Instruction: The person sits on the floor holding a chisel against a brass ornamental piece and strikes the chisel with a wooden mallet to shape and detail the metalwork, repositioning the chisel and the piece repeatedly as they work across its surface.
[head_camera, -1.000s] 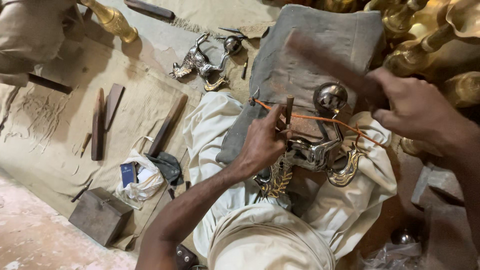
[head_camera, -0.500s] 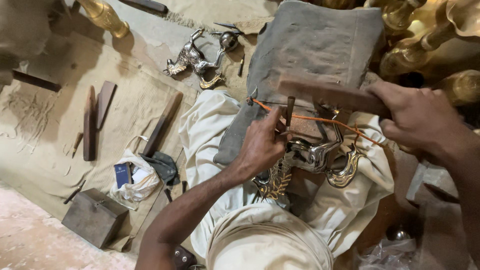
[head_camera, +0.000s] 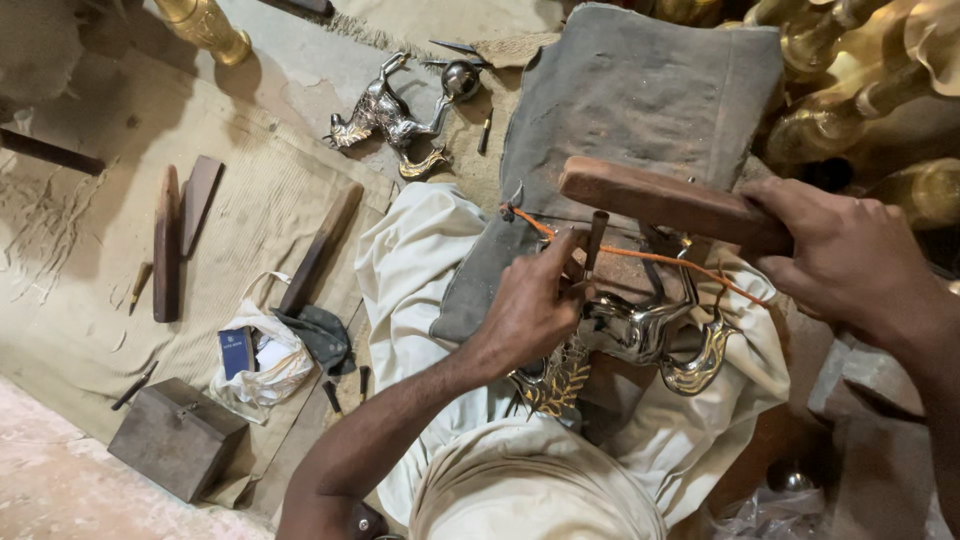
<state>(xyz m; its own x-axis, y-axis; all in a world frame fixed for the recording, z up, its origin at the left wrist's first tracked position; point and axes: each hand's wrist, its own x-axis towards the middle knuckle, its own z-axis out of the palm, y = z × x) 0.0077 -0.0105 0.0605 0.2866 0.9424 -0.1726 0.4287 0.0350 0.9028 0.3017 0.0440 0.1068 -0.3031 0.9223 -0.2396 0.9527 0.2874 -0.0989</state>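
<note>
Two hands at work: my left hand (head_camera: 535, 305) pinches a thin punch (head_camera: 595, 240) upright against the silver figurine (head_camera: 640, 330) in my lap, while my right hand (head_camera: 850, 255) clenches the wooden mallet (head_camera: 660, 200) above. Chasing step, I judge; next needs a square strike.

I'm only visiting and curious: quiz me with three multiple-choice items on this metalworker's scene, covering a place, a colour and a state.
1. Where does the small dark wooden box sit?
A. lower left on the floor
B. on the lap
C. on the grey cushion

2. What colour is the cord across the work?
A. blue
B. orange
C. white

3. How is the brown wooden mallet block held?
A. lying loose
B. gripped in the right hand
C. tucked under the left hand

Answers: 1 A, it rests by the burlap mat's corner; 2 B, bright orange; 3 B, fingers wrap its end.
</note>
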